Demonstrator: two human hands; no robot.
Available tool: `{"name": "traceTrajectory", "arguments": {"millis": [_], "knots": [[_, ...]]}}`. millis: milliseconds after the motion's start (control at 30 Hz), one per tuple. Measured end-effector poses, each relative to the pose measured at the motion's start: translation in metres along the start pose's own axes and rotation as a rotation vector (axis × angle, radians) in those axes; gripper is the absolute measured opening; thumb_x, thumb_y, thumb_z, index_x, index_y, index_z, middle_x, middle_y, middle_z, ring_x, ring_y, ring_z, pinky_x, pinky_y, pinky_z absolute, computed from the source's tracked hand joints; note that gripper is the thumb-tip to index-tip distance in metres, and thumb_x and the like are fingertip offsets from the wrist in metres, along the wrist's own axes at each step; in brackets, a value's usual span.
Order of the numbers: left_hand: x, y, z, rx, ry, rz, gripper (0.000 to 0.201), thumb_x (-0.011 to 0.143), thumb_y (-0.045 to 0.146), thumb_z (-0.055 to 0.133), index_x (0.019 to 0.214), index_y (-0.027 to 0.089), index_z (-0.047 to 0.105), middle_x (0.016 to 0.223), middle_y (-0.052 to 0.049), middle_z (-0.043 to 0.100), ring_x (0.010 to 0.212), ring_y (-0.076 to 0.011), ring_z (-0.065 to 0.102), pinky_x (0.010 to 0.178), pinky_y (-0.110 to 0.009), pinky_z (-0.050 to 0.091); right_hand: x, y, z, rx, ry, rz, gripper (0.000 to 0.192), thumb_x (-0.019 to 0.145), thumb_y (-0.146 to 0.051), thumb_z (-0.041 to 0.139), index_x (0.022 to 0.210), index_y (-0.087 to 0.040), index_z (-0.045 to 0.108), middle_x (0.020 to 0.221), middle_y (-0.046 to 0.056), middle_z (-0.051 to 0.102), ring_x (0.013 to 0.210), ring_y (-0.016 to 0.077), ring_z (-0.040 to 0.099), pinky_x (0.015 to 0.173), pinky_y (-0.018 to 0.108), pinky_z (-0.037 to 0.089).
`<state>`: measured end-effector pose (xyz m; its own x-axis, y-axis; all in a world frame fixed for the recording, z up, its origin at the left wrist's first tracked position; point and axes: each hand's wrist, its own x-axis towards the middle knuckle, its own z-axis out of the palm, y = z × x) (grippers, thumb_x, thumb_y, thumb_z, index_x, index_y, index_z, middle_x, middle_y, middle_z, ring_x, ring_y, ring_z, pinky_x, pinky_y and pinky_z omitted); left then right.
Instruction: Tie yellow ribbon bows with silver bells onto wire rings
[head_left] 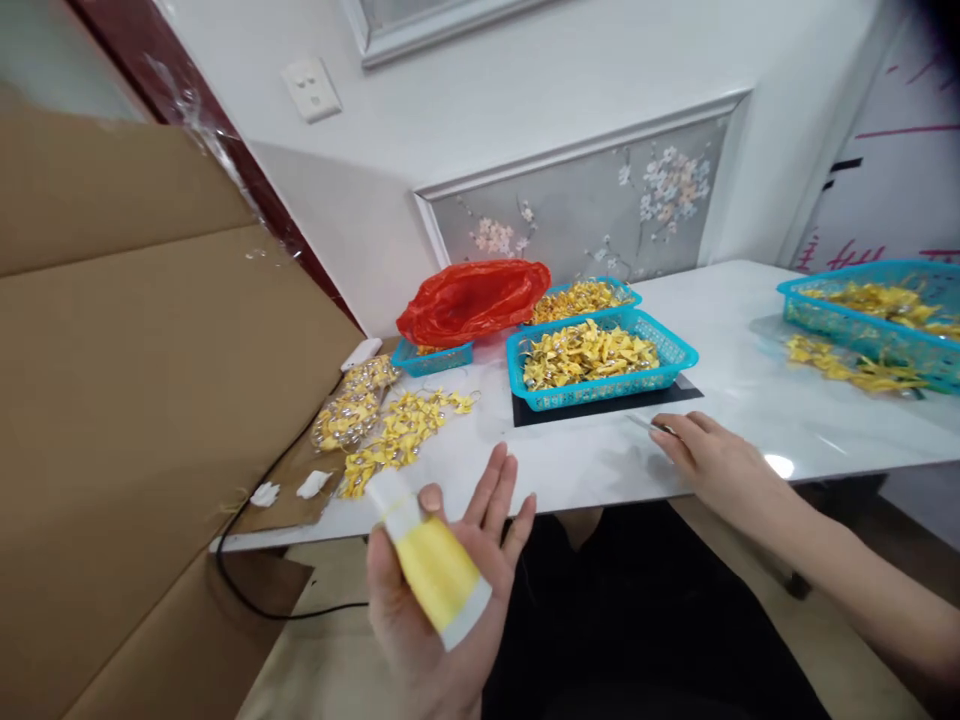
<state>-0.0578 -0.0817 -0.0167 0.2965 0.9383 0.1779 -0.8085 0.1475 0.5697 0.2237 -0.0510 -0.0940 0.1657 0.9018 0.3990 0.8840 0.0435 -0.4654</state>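
Observation:
My left hand is raised in front of the table edge, palm up. A flat piece of yellow ribbon with white ends is gripped between its thumb and index finger, the other fingers stretched out. Over the tabletop, my right hand is closed around a thin metallic tool, whose tip points left; its exact kind is mostly hidden by the fingers. Just beyond that hand stands a blue basket, filled with small yellow bow-like pieces with silvery parts.
Loose yellow pieces lie left on the white table, beside filled clear bags. A red plastic bag rests on a smaller blue basket. Another blue basket stands right. Cardboard and a black cable are at left.

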Motion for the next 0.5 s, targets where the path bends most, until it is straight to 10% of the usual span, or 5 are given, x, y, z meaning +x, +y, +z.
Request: {"name": "traceTrajectory", "arguments": {"millis": [167, 367, 500], "knots": [[0.016, -0.009, 0.002, -0.056, -0.067, -0.043, 0.036, 0.089, 0.059, 0.049, 0.09, 0.029, 0.069, 0.141, -0.02, 0.06, 0.146, -0.0332, 0.033, 0.118, -0.058, 0.008, 0.017, 0.013, 0.021, -0.063, 0.126, -0.203, 0.032, 0.098, -0.025, 0.04, 0.103, -0.018, 0.071, 0.094, 0.015, 0.065, 0.089, 0.0335, 0.064, 0.068, 0.043, 0.051], [0.024, -0.021, 0.004, -0.133, -0.051, -0.14, 0.042, 0.092, 0.057, 0.043, 0.092, 0.025, 0.07, 0.141, -0.024, 0.058, 0.145, -0.0358, 0.036, 0.115, -0.06, 0.017, 0.009, -0.054, -0.01, 0.156, 0.171, -0.6, 0.028, 0.098, -0.023, 0.05, 0.117, -0.032, 0.069, 0.138, 0.008, 0.053, 0.127, 0.0252, 0.05, 0.098, 0.041, 0.048], [0.022, -0.023, 0.006, -0.175, -0.001, -0.169, 0.048, 0.095, 0.059, 0.036, 0.091, 0.025, 0.07, 0.128, -0.022, 0.066, 0.129, -0.0322, 0.054, 0.109, -0.056, 0.031, 0.012, -0.091, -0.017, 0.456, 0.13, -0.819, 0.036, 0.093, -0.005, 0.048, 0.103, -0.029, 0.074, 0.124, 0.007, 0.066, 0.121, 0.0259, 0.054, 0.096, 0.046, 0.041]]}}
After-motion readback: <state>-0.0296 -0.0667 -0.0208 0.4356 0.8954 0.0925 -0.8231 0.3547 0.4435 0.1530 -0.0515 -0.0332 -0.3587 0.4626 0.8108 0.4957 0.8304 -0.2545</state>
